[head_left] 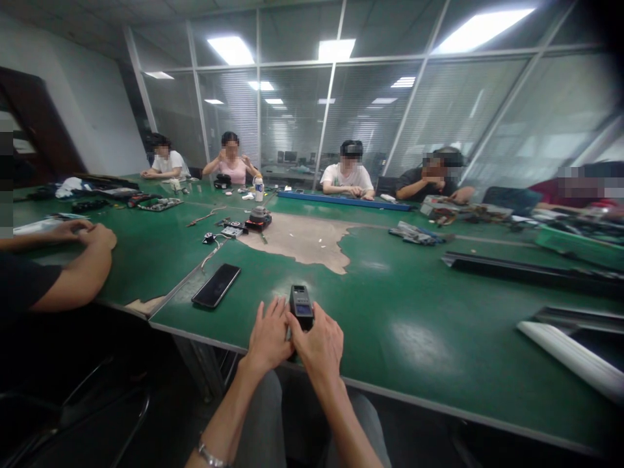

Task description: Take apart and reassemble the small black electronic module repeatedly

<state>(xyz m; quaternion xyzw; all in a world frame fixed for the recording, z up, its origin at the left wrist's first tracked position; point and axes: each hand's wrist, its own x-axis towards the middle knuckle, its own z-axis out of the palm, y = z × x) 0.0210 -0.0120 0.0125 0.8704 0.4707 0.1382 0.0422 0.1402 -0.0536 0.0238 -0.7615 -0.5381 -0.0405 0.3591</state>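
Observation:
A small black box-shaped device [301, 300] with a little bluish screen stands on the green table [390, 305], near its front edge. My right hand [322, 341] grips it, thumb on the left side and fingers on the right. Just left of the device, my left hand [269, 335] lies with its fingers stretched out over the tabletop. It is close to the right thumb; whether the two touch, I cannot tell. A black smartphone [217, 286] lies face up to the left of my hands.
Bare brown board [307, 237] shows through the torn green surface. Beyond it are a dark round-topped part [258, 219] and loose cables. Grey gloves [414, 233] and long black and white profiles [565, 344] lie to the right. A person's arms [82, 260] rest at left; several people sit opposite.

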